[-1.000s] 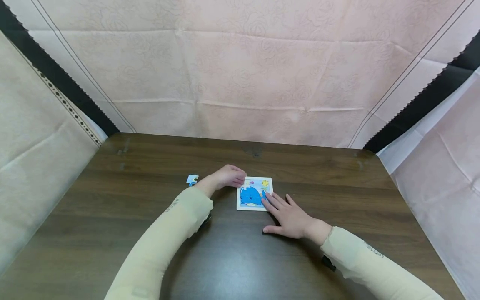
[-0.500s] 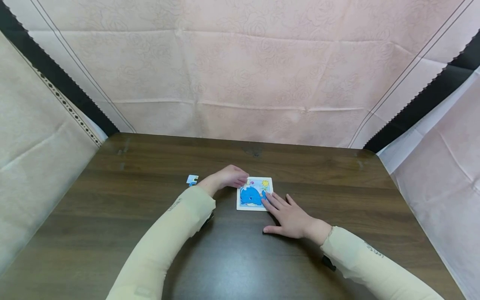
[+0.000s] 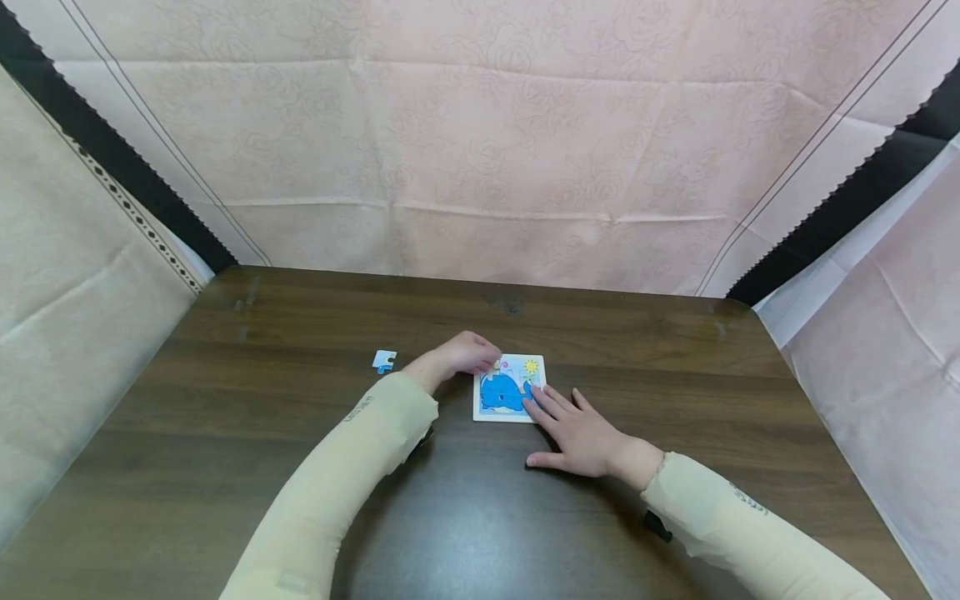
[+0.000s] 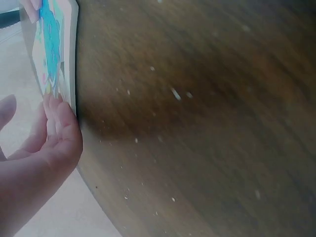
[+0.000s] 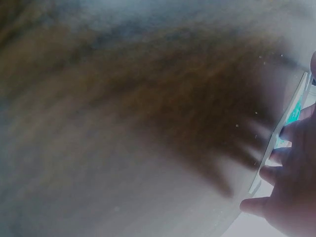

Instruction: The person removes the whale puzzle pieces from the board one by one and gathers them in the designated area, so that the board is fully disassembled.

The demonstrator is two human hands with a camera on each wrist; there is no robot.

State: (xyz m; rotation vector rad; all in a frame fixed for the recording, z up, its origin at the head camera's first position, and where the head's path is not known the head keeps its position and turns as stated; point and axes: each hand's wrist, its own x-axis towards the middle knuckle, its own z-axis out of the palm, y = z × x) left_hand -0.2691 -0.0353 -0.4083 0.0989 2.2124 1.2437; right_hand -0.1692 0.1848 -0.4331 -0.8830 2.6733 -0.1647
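A small square jigsaw puzzle (image 3: 498, 392) with a blue whale picture and a pale border lies flat on the brown table. My left hand (image 3: 470, 352) is at its upper left corner, fingers bent and bunched together. In the left wrist view, its fingertips (image 4: 53, 101) are low at the puzzle's edge, pinching a pale puzzle piece (image 4: 60, 81) that they mostly hide. My right hand (image 3: 581, 437) lies spread from the right, its fingertips resting on the puzzle's right side. The right wrist view shows those fingers (image 5: 279, 155) reaching over the border.
One loose light blue puzzle piece (image 3: 384, 360) lies on the table (image 3: 300, 375) left of my left hand. Pale patterned cloth (image 3: 525, 150) hangs along the back and both sides of the table.
My left hand has shifted slightly to the right along the puzzle's upper left corner, baring more of the loose piece. My right hand and the puzzle have stayed in place.
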